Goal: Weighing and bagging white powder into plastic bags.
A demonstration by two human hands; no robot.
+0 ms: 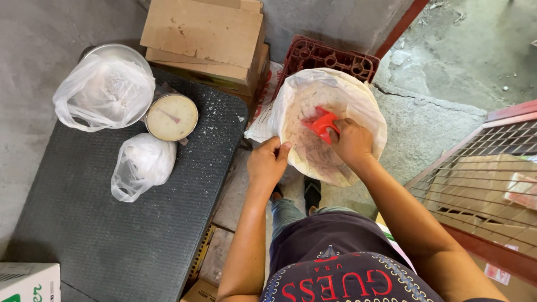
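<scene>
Upper centre of the frame: a stack of flattened brown cardboard boxes (pixel 207 39) lies against the wall. Upper left, a white plastic bag (pixel 103 92) sits knotted in a scale pan; just below it, left of centre, a smaller knotted white bag (pixel 142 165) lies on the dark mat. At centre, a large white woven sack (pixel 366 109) stands open. The bottom left corner shows a white carton (pixel 28 281) with green print. At right, behind wire mesh, lie brown cartons (pixel 481 190).

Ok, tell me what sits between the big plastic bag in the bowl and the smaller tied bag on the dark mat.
In the head view, a round dial scale sits between the big bag and the smaller tied bag, slightly to their right, on the dark mat.
</scene>
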